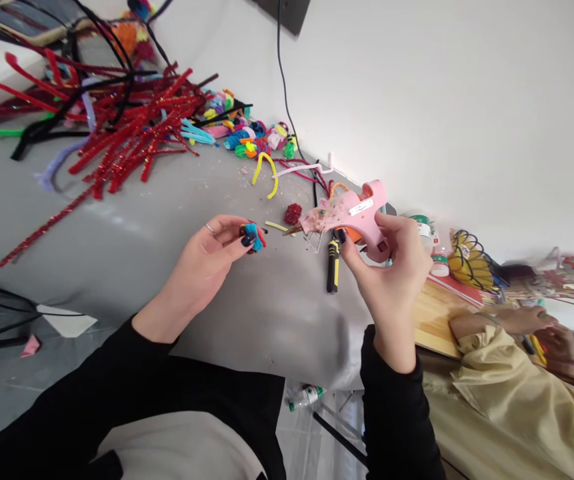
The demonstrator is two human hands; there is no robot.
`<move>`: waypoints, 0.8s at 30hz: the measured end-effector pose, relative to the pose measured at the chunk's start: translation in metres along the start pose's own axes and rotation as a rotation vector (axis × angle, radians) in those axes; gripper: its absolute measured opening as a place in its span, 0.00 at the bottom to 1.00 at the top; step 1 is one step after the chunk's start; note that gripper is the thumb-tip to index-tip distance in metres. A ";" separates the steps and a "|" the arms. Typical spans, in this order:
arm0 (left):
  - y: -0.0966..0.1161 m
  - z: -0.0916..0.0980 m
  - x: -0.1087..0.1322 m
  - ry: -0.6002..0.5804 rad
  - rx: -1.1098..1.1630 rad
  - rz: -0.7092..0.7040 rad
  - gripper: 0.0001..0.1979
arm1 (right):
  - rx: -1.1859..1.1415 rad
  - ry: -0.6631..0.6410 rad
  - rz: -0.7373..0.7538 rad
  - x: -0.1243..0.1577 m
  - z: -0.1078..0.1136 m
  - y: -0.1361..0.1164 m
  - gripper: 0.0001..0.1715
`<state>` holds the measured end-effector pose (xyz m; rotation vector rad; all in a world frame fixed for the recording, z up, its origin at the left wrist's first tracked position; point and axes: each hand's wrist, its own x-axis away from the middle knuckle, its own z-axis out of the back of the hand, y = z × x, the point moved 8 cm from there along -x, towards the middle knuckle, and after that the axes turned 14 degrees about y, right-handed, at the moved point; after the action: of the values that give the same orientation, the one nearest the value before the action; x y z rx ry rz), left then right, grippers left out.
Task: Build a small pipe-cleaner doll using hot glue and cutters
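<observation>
Between the thumb and fingers of my left hand is a small blue, red and black fuzzy piece. My right hand grips a pink glue gun, its nozzle pointing left toward my left hand without touching the piece. A red glittery ball lies on the grey table just beyond the nozzle. Under the glue gun, a black and yellow tool rests on the table. A bent yellow pipe cleaner and a short pale yellow strip lie nearby.
A large heap of red pipe cleaners covers the back left of the grey table. Small colourful figures sit along the wall. A black cable hangs down. At the right, a person in a gold sleeve works beside a wooden board.
</observation>
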<state>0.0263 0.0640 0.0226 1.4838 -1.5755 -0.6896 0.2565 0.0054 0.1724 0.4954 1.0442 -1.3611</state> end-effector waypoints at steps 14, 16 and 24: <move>-0.021 -0.001 0.006 -0.031 0.088 0.193 0.21 | -0.008 -0.001 0.047 -0.009 0.000 -0.008 0.17; -0.023 -0.002 0.007 -0.042 0.096 0.208 0.22 | -0.023 -0.001 0.062 -0.010 -0.001 -0.011 0.17; -0.015 -0.004 0.008 -0.091 -0.174 0.030 0.26 | 0.021 -0.037 0.103 -0.013 -0.004 -0.011 0.16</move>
<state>0.0377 0.0543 0.0132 1.3145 -1.5609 -0.8649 0.2467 0.0136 0.1843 0.5305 0.9625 -1.2863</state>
